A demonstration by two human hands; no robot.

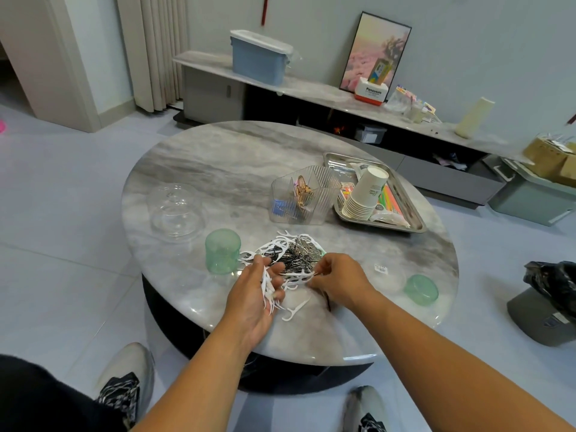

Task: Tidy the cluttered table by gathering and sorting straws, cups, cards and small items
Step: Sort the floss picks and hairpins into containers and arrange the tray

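Note:
A mixed pile of white floss picks and metal paper clips (293, 252) lies near the front of the round marble table (218, 169). My left hand (258, 294) is palm up and holds a bundle of white floss picks (269, 289). My right hand (335, 275) pinches a floss pick at the pile's near edge. One floss pick (294, 310) lies alone between my hands. A green translucent cup (222, 251) stands left of the pile, and its green lid (421, 289) lies to the right.
A clear ribbed organizer (304, 194) holds clips. A steel tray (414, 227) carries stacked paper cups (364, 194) and coloured straws. A clear dome lid (176, 210) sits at left. A small label (380, 268) lies near my right hand. A low cabinet runs behind the table.

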